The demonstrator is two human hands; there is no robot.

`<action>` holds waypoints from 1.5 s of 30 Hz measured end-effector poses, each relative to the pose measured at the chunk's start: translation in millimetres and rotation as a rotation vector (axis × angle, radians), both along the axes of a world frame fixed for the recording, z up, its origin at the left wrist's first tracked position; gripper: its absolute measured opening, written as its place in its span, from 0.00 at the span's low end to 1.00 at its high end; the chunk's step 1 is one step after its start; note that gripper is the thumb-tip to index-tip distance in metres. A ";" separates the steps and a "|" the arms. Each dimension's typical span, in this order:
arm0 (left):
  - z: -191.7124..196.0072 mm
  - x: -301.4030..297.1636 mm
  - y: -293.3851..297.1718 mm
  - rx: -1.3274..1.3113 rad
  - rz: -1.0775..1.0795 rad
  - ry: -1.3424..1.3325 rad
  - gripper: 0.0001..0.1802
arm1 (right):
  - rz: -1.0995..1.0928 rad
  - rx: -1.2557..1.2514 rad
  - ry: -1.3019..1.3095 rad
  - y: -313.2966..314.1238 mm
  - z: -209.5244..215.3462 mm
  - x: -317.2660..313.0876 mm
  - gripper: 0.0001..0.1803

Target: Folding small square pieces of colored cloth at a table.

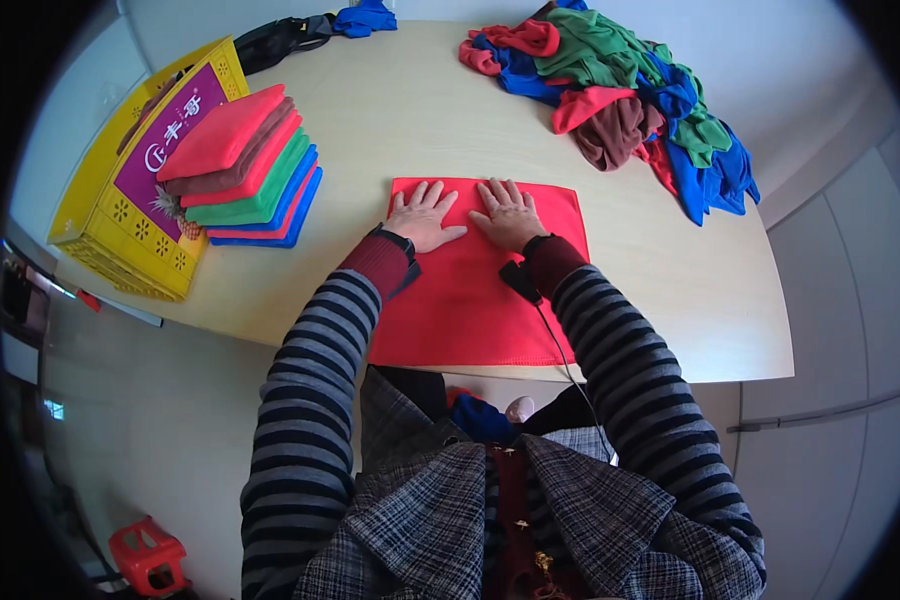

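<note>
A red cloth (470, 300) lies spread out on the table in front of me, its near edge close to the table's front edge. My left hand (425, 218) rests on its far left part, palm down with the fingers spread. Beside it my right hand (508, 215) presses flat on the far middle of the cloth, fingers also apart. Neither hand holds anything. To the left stands a stack of folded cloths (250, 170) in red, brown, green and blue. A loose heap of crumpled cloths (615, 90) in the same colours lies at the far right.
A yellow crate (135, 235) with a purple panel stands on the table's left side, behind the folded stack. A black bag (282, 42) and a blue cloth (366, 18) lie at the back. A red stool (148, 556) is on the floor, lower left. A cable hangs from my right wrist.
</note>
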State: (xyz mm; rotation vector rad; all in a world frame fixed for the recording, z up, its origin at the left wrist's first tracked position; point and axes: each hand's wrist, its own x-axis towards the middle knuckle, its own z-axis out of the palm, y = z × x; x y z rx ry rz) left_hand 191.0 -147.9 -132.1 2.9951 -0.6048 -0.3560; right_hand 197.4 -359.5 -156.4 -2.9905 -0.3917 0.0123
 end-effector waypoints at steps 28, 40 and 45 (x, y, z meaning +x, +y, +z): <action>-26.9 -171.1 27.2 -0.183 -0.159 -0.213 0.36 | 0.031 0.107 -0.173 22.6 -9.5 -195.0 0.36; -25.8 -210.7 72.0 -0.185 0.038 -0.304 0.35 | -0.422 -0.005 -0.183 -126.0 -14.2 -233.8 0.35; -16.6 -213.6 34.8 -0.269 -0.020 -0.391 0.36 | -0.308 0.043 -0.373 -94.6 0.1 -241.7 0.35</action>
